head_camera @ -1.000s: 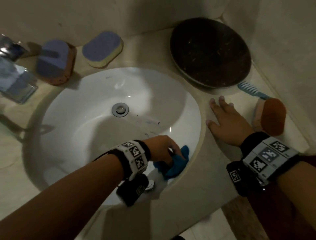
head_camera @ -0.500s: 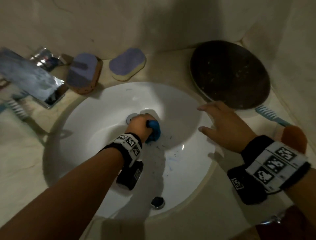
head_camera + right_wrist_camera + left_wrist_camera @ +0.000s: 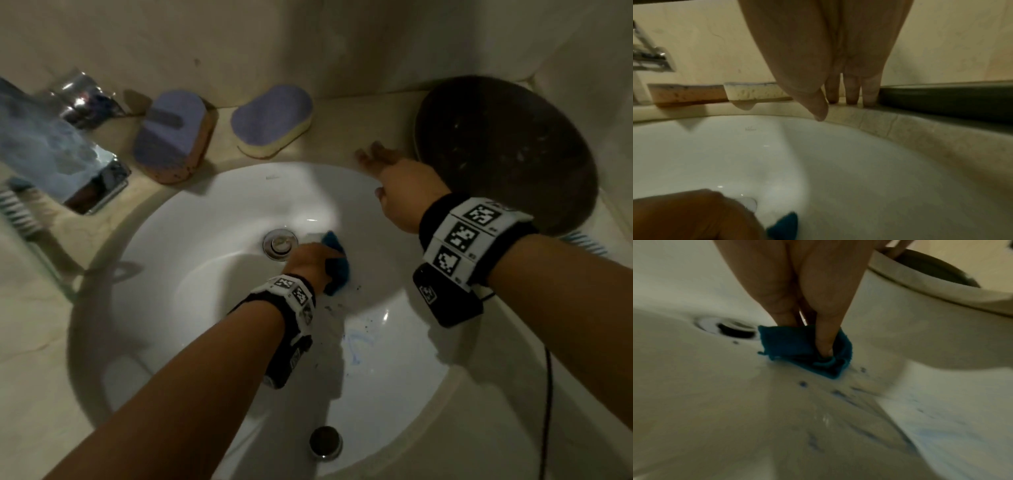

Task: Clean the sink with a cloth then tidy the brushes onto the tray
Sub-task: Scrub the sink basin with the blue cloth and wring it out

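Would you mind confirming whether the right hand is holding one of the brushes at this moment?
No, the right hand rests with straight fingers on the counter beside the dark tray, holding nothing.

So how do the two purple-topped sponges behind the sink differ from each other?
The left sponge has an orange-brown body under its purple top; the right sponge has a pale yellow body. The left sponge looks squarer with a dark strip across its top, while the right sponge is a plain rounded oval. The left sponge sits nearer the tap; the right sponge nearer the dark tray. Both lie flat on the counter, purple side up, untouched.
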### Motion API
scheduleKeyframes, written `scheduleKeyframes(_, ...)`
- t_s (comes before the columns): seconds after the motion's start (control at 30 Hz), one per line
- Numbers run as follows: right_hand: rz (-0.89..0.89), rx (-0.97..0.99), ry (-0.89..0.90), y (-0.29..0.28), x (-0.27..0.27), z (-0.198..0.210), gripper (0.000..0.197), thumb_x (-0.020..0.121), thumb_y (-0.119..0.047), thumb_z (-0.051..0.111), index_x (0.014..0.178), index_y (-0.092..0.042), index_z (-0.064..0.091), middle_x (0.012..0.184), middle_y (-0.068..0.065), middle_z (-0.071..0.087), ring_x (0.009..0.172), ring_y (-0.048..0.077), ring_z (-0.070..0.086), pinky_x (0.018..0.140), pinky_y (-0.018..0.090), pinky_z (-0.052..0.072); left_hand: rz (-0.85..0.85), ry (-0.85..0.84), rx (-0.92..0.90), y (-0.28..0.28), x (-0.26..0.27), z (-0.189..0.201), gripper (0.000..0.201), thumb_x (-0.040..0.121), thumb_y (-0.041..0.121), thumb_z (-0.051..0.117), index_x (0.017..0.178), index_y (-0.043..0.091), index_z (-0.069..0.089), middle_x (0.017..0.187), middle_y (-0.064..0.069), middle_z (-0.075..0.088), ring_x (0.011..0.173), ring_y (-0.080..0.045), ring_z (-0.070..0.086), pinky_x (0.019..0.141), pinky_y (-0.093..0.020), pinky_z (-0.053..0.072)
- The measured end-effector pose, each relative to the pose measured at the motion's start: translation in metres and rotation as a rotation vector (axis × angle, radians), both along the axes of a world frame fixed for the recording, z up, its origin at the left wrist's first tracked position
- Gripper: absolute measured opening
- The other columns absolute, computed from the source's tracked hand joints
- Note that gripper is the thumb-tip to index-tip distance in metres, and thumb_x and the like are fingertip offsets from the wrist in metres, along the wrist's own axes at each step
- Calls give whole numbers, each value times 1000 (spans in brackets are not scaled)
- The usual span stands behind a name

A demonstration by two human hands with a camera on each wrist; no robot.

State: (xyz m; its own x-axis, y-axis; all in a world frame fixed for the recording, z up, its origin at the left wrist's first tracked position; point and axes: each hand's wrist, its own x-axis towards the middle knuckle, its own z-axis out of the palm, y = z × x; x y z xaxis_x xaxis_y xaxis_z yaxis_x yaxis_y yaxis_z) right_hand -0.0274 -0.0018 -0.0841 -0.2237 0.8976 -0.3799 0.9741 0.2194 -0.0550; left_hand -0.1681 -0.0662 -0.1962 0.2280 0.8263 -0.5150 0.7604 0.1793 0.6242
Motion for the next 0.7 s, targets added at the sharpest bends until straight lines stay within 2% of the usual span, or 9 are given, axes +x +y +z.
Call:
scheduleKeyframes(0.03, 6, 4, 0, 0, 1, 1, 72, 94, -3, 44, 150, -24, 4, 159, 5, 1, 145, 28, 12, 116, 34, 16, -57, -14, -23, -7, 12, 1, 34, 86, 8, 61, 118, 16, 64, 119, -9, 61, 94, -11, 46, 96, -30, 42)
scheduleKeyframes(0.1, 18, 3, -3, 1, 2, 4, 74, 92, -1, 46, 150, -25, 5, 159, 4, 1, 145, 26, 14, 115, 31, 15, -206, -66, -69, -22, 30, 4, 14, 87, 6, 59, 83, 11, 71, 86, -14, 61, 76, -16, 50, 79, -41, 45)
scheduleKeyframes(0.17, 25, -8, -8, 2, 3, 7, 77, 91, 0, 47, 150, -25, 5, 159, 4, 1, 145, 24, 14, 115, 29, 15, -225, -181, -60, -26, 36, 0, 35, 89, 2, 54, 63, 27, 54, 68, -1, 51, 59, -8, 45, 71, -30, 34)
scheduleKeyframes(0.23, 29, -4, 0, 4, 4, 8, 77, 90, 2, 47, 150, -26, 6, 159, 3, 1, 145, 23, 15, 115, 29, 16, -117, -135, -134, -18, 32, -1, 38, 89, 5, 55, 78, 41, 49, 92, 4, 59, 78, 0, 52, 80, -22, 32)
scheduleKeyframes(0.3, 23, -11, 21, 5, 4, 7, 77, 90, 3, 46, 150, -26, 7, 159, 3, 2, 145, 22, 15, 116, 29, 16, 52, -104, -119, -1, 17, -8, 20, 88, 9, 58, 101, 23, 67, 117, -10, 63, 108, -20, 60, 91, -26, 43)
scheduleKeyframes(0.33, 20, -18, 25, 5, 4, 6, 77, 89, 4, 46, 150, -26, 7, 159, 3, 1, 145, 22, 14, 116, 29, 16, 75, -70, -61, 6, 10, -7, 20, 87, 13, 60, 105, 8, 68, 117, -17, 63, 110, -28, 60, 94, -34, 48)
scheduleKeyframes(0.43, 9, 4, 30, 3, 5, 4, 77, 90, 4, 45, 150, -26, 8, 159, 4, 2, 145, 22, 14, 116, 29, 15, -115, 87, 104, 9, 11, -13, 29, 87, 14, 62, 113, 2, 63, 117, -19, 61, 103, -32, 61, 86, -35, 48)
scheduleKeyframes(0.57, 4, 15, 26, 2, 4, 3, 77, 90, 4, 46, 150, -26, 8, 159, 4, 3, 145, 23, 14, 116, 30, 15, -420, -27, 54, -24, 42, 1, 43, 86, 17, 62, 128, 18, 58, 135, -7, 54, 124, -26, 49, 106, -28, 35)
scheduleKeyframes(0.7, 7, 9, 3, 4, 3, 6, 79, 88, 3, 49, 149, -28, 9, 159, 3, 3, 145, 23, 15, 116, 31, 17, -392, -48, 51, -20, 33, -1, 37, 88, 16, 58, 124, 16, 61, 132, -6, 56, 122, -25, 51, 101, -22, 34)
